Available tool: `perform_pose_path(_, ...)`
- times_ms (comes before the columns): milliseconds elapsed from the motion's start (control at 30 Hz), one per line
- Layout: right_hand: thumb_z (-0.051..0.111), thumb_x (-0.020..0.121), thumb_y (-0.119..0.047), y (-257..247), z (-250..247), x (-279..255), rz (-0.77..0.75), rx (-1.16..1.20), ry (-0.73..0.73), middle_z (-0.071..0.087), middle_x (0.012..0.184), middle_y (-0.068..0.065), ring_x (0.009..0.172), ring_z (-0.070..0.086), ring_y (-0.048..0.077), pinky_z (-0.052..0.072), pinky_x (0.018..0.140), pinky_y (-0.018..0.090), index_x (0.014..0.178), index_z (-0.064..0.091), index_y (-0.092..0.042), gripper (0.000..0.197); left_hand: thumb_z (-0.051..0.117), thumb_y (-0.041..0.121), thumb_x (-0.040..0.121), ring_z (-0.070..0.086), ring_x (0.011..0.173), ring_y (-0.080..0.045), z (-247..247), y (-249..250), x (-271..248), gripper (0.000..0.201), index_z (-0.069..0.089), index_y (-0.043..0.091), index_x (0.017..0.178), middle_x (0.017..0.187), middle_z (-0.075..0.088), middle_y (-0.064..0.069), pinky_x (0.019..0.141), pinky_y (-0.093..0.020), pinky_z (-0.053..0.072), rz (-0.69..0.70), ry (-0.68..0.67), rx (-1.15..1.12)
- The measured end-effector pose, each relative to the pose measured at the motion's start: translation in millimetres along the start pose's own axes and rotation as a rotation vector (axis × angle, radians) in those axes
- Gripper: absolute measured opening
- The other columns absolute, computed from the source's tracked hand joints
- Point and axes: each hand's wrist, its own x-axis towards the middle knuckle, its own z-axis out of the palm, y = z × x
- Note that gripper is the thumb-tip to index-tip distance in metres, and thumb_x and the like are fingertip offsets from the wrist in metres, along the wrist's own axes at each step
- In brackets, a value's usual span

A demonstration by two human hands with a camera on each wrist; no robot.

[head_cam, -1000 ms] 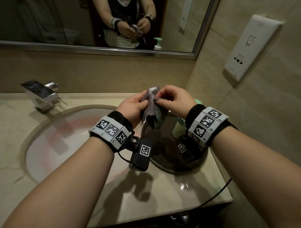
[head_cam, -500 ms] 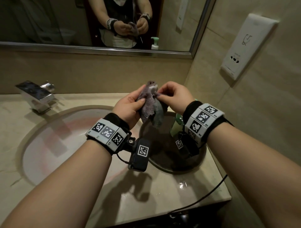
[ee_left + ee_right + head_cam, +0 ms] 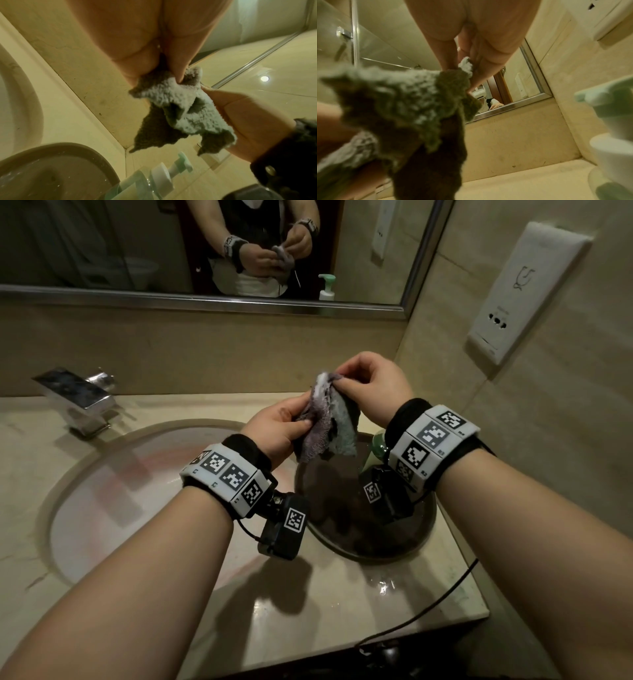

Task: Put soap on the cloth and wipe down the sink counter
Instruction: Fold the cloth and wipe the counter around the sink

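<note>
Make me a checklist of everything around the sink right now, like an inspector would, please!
Surface: beige stone sink counter, wet patch near its front edge; pale basin sunk in it.
Job's things: grey cloth held up over a dark round tray; green-pump soap bottle stands behind it by the wall corner.
Clutter: nothing seen.
Grippers: left hand grips the cloth's side; right hand pinches its top edge.
Cables: black cable trails over the counter's front right edge.
Surroundings: chrome faucet, mirror, white wall socket plate.
</note>
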Motion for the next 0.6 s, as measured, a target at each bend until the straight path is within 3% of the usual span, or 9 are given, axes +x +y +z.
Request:
perform_pose_path(100, 0.064, 0.086, -0.016, 0.8, -3.1, 6.1, 0.017, -0.039, 0.057, 0.057, 0.076, -0.012, 0.086, 0.06, 0.013, 0.053, 0.084, 0.031, 0.069, 0.052, -0.031, 0.026, 0.024, -0.018, 0.092, 0.057, 0.104, -0.015, 0.0, 0.6, 0.9, 0.06, 0.03, 0.007, 0.147, 0.127, 0.055, -0.012, 0.094, -0.02, 0.046, 0.022, -0.021, -0.047)
perform_pose_path(267, 0.062, 0.088, -0.017, 7.7, -5.9, 3.2, 0.058, -0.069, 0.064, 0.055, 0.075, -0.012, 0.084, 0.057, 0.013, 0.051, 0.08, 0.028, 0.071, 0.049, -0.029, 0.025, 0.022, -0.015, 0.093, 0.066, 0.098, -0.011, -2.3, 5.1, 1.3, 0.06, 0.032, 0.01, 0.147, 0.115, 0.063, -0.001, 0.085, -0.019, 0.056, 0.107, -0.004, -0.264)
perform_pose_path(433, 0.064, 0.087, -0.016, 4.8, 0.1, -13.9, -0.021, -0.038, -0.111, 0.058, 0.077, -0.01, 0.08, 0.06, 0.013, 0.055, 0.077, 0.029, 0.071, 0.049, -0.029, 0.025, 0.023, -0.011, 0.096, 0.06, 0.103, -0.016, -2.1, 10.4, 4.3, 0.054, 0.032, 0.008, 0.146, 0.136, 0.052, -0.014, 0.084, -0.021, 0.055, 0.1, 0.028, -0.277)
perform_pose_path(600, 0.063, 0.087, -0.018, -5.4, -0.3, -14.3, -0.04, -0.008, -0.081, 0.058, 0.079, -0.009, 0.077, 0.059, 0.011, 0.053, 0.07, 0.024, 0.072, 0.049, -0.029, 0.024, 0.028, -0.013, 0.095, 0.068, 0.082, -0.01, 1.5, 4.3, -0.2, 0.047, 0.041, 0.0, 0.138, 0.094, 0.067, -0.004, 0.074, -0.019, 0.057, 0.032, 0.01, -0.094)
